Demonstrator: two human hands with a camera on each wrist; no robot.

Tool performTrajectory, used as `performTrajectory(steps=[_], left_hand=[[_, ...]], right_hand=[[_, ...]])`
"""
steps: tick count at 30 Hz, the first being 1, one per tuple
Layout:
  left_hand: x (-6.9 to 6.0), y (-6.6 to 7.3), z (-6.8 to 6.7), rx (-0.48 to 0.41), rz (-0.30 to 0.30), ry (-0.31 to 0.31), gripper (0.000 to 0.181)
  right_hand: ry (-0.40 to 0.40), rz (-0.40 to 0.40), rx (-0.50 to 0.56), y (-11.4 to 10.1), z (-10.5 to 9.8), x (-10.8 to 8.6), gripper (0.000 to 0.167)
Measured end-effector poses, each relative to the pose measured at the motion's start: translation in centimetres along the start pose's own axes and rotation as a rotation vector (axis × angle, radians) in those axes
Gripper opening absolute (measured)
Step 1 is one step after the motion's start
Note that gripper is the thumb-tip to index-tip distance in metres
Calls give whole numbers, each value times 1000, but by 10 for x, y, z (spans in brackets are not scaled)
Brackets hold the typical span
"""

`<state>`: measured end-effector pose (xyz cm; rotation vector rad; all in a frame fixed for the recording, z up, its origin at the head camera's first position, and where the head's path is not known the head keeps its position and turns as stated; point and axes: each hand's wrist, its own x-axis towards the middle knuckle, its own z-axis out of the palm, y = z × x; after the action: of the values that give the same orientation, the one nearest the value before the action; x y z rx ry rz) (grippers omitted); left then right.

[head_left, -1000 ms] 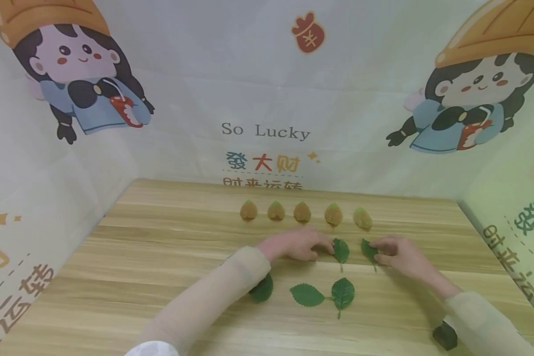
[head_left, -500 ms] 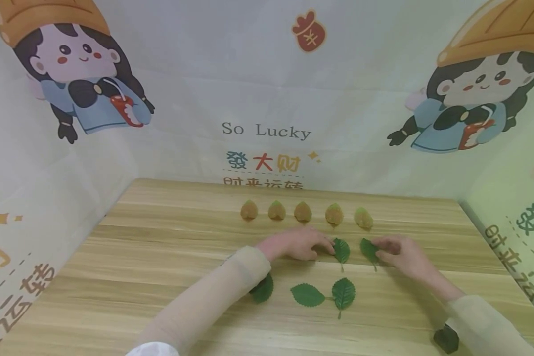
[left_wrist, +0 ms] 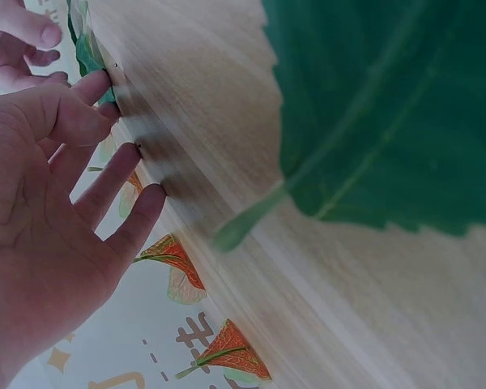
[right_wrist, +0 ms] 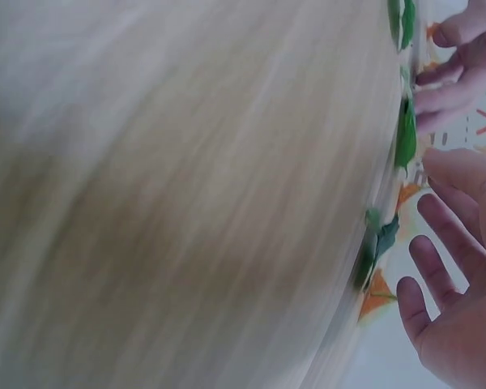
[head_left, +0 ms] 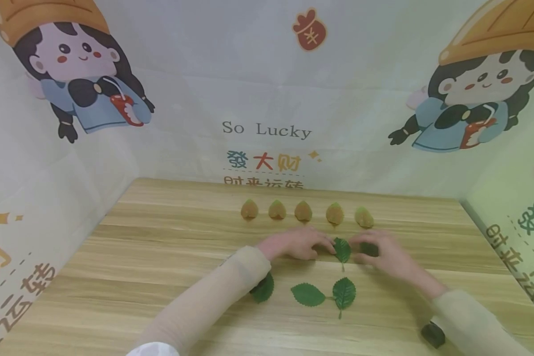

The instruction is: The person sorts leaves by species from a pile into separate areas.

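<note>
In the head view my left hand (head_left: 300, 244) rests with its fingertips at the left edge of a green artificial leaf (head_left: 342, 250). The left wrist view shows the fingers of this left hand (left_wrist: 61, 186) fairly straight on the tabletop. My right hand (head_left: 389, 254) is just right of that leaf, with thumb and forefinger spread apart. Another green leaf (head_left: 369, 248) shows between them, partly hidden. In the right wrist view the fingers of the right hand (right_wrist: 466, 259) are spread and grip nothing.
Several orange-brown leaves with green tips (head_left: 303, 211) form a row behind the hands. Nearer lie two green leaves (head_left: 308, 294) (head_left: 344, 292) side by side; one more leaf (head_left: 263, 289) is partly under the left sleeve. A printed cloth (head_left: 267, 89) encloses the wooden table (head_left: 160, 232).
My right hand has let go of the right-hand green leaf and shifted left over it, its thumb and forefinger parting. The left hand has stayed at its leaf.
</note>
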<state>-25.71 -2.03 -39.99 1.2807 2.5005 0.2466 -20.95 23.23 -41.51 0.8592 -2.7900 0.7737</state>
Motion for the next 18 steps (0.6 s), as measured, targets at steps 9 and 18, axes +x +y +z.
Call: performTrajectory(steps=[9,18], left_hand=[[-2,0,-1,-13,7,-12,47],[-5,1,-2,-43,16,-40,50]], right_hand=[[-39,-61,-16,0,9,3,32],[-93,-28,-26,1,7,4,34]])
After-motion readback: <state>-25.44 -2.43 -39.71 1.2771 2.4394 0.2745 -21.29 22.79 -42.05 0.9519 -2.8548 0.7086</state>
